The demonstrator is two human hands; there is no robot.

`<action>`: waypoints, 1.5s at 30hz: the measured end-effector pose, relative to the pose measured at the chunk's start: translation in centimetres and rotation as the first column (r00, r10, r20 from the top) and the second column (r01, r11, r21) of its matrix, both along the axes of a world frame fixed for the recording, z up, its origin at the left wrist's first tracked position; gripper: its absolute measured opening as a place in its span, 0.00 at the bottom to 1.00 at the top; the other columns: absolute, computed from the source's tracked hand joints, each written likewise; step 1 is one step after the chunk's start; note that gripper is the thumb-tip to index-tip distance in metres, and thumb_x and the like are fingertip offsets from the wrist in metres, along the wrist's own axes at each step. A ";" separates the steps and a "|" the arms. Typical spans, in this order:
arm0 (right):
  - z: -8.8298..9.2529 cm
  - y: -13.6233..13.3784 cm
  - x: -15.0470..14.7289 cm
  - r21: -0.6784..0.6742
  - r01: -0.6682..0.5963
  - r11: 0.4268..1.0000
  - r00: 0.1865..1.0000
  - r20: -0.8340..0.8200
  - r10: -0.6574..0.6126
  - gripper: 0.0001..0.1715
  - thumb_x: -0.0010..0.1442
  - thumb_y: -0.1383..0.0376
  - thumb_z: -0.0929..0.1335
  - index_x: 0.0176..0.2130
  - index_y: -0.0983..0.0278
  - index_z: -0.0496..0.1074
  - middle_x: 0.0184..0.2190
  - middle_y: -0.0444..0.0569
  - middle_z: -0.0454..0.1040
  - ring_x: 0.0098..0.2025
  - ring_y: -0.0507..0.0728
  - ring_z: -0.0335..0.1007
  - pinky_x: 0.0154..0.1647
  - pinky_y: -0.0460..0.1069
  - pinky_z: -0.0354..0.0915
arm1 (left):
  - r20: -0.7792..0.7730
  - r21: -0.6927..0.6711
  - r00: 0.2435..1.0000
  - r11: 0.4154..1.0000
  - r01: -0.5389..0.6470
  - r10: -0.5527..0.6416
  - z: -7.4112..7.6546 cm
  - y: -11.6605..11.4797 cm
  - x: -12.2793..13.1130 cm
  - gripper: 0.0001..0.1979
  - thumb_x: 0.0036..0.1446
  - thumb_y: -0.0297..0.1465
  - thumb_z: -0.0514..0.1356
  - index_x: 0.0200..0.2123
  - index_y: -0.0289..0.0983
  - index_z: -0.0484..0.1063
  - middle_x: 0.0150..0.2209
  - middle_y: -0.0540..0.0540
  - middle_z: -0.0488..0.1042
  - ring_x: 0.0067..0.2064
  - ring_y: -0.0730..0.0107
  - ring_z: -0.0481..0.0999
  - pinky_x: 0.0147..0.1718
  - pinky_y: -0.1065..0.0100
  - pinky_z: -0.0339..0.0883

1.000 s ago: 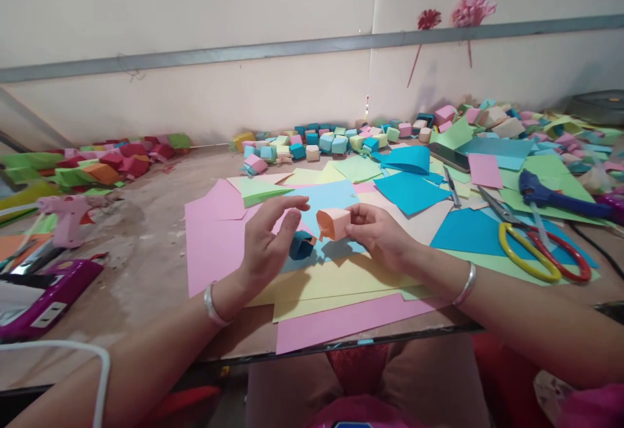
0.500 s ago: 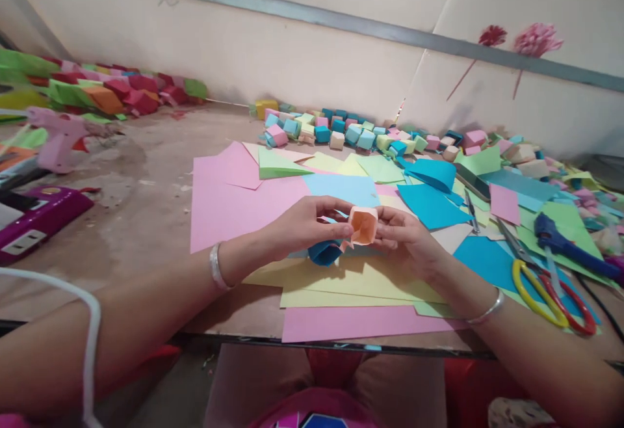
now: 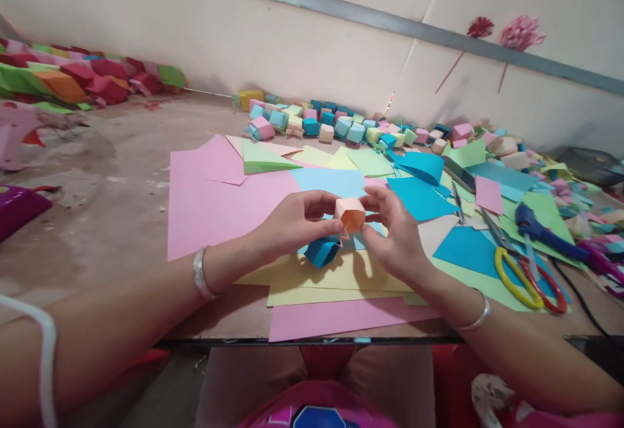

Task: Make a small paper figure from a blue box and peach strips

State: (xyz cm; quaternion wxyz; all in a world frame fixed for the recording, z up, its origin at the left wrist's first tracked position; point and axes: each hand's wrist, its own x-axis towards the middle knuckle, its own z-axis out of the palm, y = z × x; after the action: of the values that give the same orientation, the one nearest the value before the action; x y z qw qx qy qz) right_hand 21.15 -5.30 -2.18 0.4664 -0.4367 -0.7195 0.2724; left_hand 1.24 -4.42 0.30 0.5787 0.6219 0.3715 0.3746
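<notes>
A small peach paper box [image 3: 350, 208] is held up between my two hands, its open side facing down and toward me. My left hand [image 3: 299, 223] pinches its left side, the thumb lying along the lower edge. At the right edge, the spread fingertips and thumb of my right hand [image 3: 392, 233] touch the box. A thin folded strip of peach paper [image 3: 345, 238] hangs below it. Just under my left fingers lies a blue folded paper box [image 3: 322, 252], open at one end, on yellow paper sheets [image 3: 336, 278].
Paper cubes [image 3: 325, 133] line the wall. Right of my hands lie yellow-and-red-handled scissors [image 3: 517, 278], a blue glue gun [image 3: 546, 233], tweezers [image 3: 458, 201] and a dark phone [image 3: 458, 174]. A pink sheet [image 3: 214, 200] lies left; a pink glue gun [image 3: 14, 129] sits farther left.
The peach box has tipped, so its opening points lower and more of its top face shows. My right hand's fingers have spread wider around its edge. The view has shifted slightly right.
</notes>
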 end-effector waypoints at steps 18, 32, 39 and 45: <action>0.5 0.3 -0.9 0.156 0.070 0.985 0.950 0.291 -0.114 0.24 0.50 0.74 0.63 0.48 0.69 0.68 0.44 0.57 0.75 0.45 0.61 0.70 0.46 0.55 0.65 | -0.146 0.000 0.987 0.998 0.062 -0.061 0.4 -0.7 0.8 0.15 0.51 0.35 0.67 0.42 0.39 0.79 0.38 0.45 0.81 0.40 0.61 0.79 0.39 0.64 0.74; 0.9 -0.1 -0.8 0.171 0.052 0.984 0.959 0.265 -0.097 0.16 0.53 0.71 0.63 0.43 0.63 0.68 0.42 0.53 0.74 0.45 0.59 0.69 0.45 0.54 0.65 | -0.285 0.090 0.955 0.990 0.110 -0.080 1.2 -0.6 0.3 0.16 0.56 0.45 0.60 0.35 0.39 0.79 0.34 0.45 0.77 0.33 0.64 0.74 0.26 0.70 0.66; 1.0 -0.2 -0.9 0.086 0.058 0.995 0.963 0.257 -0.078 0.23 0.46 0.74 0.64 0.45 0.63 0.68 0.41 0.52 0.76 0.41 0.58 0.70 0.42 0.53 0.66 | -0.278 0.190 0.953 0.966 0.178 -0.121 0.4 -0.3 -0.2 0.21 0.59 0.48 0.55 0.33 0.41 0.81 0.41 0.41 0.75 0.39 0.59 0.75 0.37 0.62 0.72; 1.0 -0.3 -1.0 0.060 0.059 0.996 0.967 0.246 -0.072 0.25 0.46 0.73 0.64 0.46 0.62 0.68 0.42 0.52 0.76 0.43 0.59 0.71 0.43 0.54 0.66 | -0.265 0.205 0.956 0.961 0.184 -0.126 0.0 -0.2 -0.5 0.19 0.61 0.45 0.54 0.35 0.42 0.81 0.41 0.42 0.75 0.41 0.59 0.75 0.38 0.63 0.71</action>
State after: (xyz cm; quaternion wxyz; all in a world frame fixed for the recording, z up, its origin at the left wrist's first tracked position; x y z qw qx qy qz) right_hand 20.11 -5.62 -1.19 0.3929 -0.4786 -0.7640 0.1814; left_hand 0.70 -4.67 0.29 0.4800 0.7536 0.3458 0.2866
